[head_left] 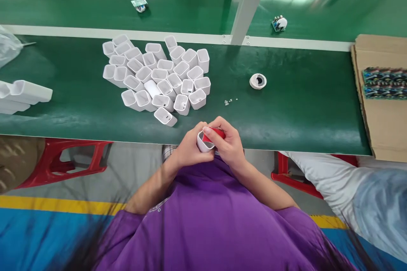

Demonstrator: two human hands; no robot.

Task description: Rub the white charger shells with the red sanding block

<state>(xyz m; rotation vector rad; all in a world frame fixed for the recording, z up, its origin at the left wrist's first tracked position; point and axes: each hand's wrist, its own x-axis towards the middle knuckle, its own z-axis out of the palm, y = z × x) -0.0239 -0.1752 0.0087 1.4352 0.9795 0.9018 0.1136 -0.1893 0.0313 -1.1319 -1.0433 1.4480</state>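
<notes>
Casing (204, 146); red piece (220, 132) at mouth; left fingers (194, 132) clamp casing; right fingers (225, 125) clamp piece

Casings (152, 88) look smooth plastic, the tabletop (305, 106) glossy, the cardboard (386, 127) matt.

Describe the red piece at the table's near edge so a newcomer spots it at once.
Find the long green table, then the person in the purple shirt at its near edge. There the left hand holds a white case, and the right hand pinches the red piece at the case's open end. Unlike the larger red stools below, it is small and hand-held, red against white.
</notes>
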